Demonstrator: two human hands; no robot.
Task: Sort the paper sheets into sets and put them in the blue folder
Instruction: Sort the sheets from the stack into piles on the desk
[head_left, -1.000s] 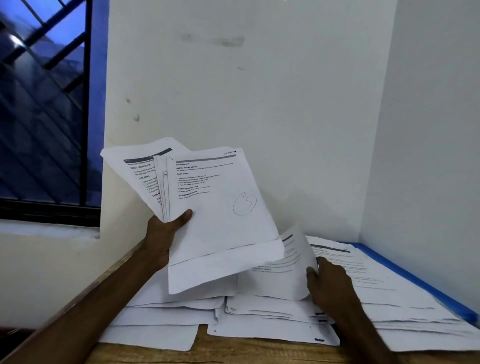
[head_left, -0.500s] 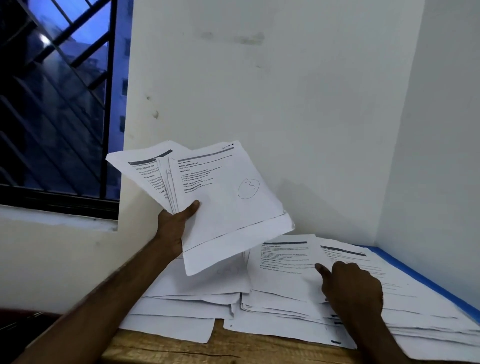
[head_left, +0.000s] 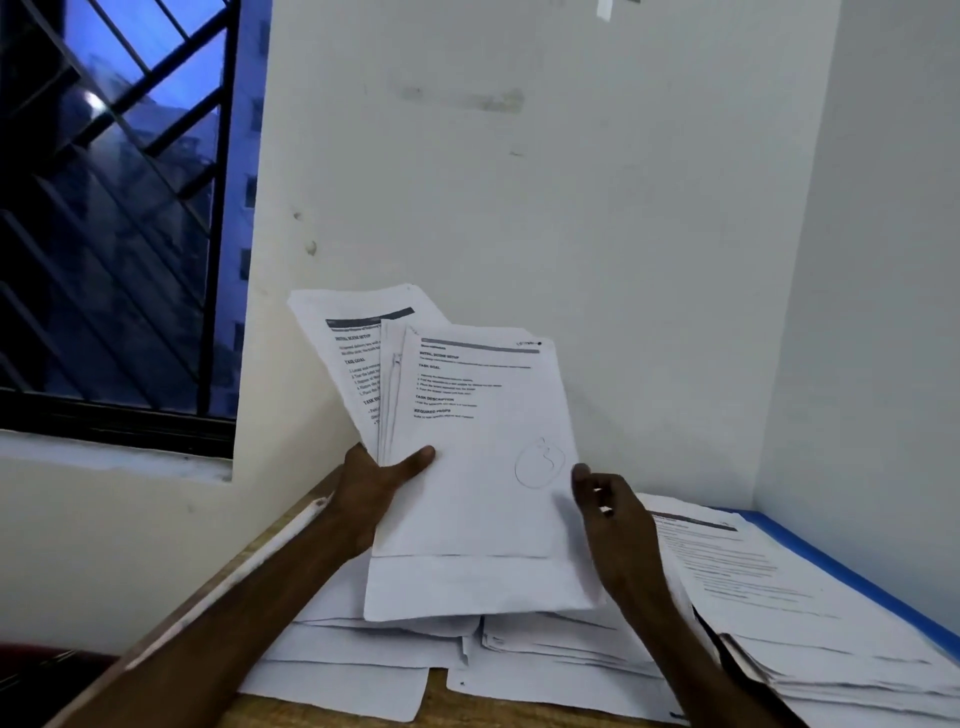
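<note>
held sheets (head_left: 483, 467) up front above the desk piles (head_left: 374, 649), folder (head_left: 852, 577) far right under another stack (head_left: 779, 597), window (head_left: 114, 208) behind left

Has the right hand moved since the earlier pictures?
Yes. The right hand has left the sheets on the table and risen to the right edge of the held bundle.
</note>
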